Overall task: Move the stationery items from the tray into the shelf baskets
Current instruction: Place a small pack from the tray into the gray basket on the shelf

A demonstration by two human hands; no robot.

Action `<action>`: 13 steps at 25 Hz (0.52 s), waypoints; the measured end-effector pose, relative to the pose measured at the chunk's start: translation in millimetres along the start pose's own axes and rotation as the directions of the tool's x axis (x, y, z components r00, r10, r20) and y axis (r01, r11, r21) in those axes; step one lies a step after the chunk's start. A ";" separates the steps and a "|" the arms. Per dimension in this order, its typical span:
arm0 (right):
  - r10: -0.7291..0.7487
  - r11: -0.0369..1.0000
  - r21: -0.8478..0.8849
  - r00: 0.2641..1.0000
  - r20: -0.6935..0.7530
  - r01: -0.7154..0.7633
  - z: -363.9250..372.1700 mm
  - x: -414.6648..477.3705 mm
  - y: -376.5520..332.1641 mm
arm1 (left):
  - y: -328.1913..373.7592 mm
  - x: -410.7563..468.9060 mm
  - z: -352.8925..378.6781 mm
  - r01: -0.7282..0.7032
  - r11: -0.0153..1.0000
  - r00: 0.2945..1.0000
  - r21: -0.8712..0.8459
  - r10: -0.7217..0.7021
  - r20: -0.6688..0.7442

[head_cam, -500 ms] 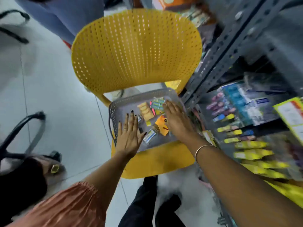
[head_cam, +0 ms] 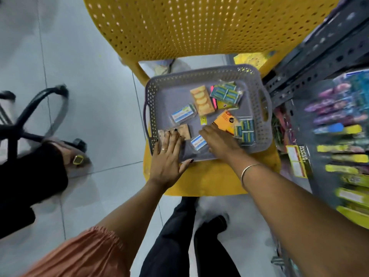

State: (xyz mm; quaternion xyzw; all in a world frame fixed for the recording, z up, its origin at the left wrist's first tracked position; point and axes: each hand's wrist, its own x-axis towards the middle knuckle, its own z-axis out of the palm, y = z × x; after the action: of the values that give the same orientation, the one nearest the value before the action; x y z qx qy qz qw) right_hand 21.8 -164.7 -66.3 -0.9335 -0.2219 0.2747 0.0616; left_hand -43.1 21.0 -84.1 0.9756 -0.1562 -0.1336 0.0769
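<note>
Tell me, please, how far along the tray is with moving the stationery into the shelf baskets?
Early, by the look of it. Done: nothing I can confirm; the shelf is too blurred. In hand: the left hand lies flat on a tan packet, the right hand reaches beside the orange packet; neither has lifted anything. Left: the grey tray holds several packets, including the biscuit-coloured pack.

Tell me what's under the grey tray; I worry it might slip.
The grey tray sits on the seat of a yellow chair, near the front edge. The seat beneath the tray is covered, so nothing there can be checked.
</note>
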 end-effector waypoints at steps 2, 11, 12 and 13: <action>0.003 1.000 -0.002 1.000 -0.019 -0.003 6.4 3.4 0.0 | -0.9 1.3 0.6 0.006 1.000 1.000 -0.019 -0.007 -0.012; 0.067 0.997 0.041 0.995 -0.068 -0.064 12.9 -0.6 -2.4 | -1.3 -1.0 11.8 0.007 0.999 1.000 -0.040 -0.007 -0.019; 0.076 0.996 0.047 0.995 -0.064 -0.073 12.4 -1.5 -2.5 | -1.2 -1.4 11.1 0.008 0.999 1.000 -0.041 -0.009 -0.016; 0.089 0.995 0.054 0.994 -0.068 -0.086 12.0 -2.4 -2.5 | -1.4 -1.9 10.9 0.005 0.999 1.000 -0.035 -0.006 -0.023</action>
State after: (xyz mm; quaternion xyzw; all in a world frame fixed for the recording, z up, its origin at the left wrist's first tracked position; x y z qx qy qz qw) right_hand 12.6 -163.6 -74.7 -0.9497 -0.1714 0.2495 0.0810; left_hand -47.5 21.7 -94.4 0.9760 -0.1500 -0.1255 0.0955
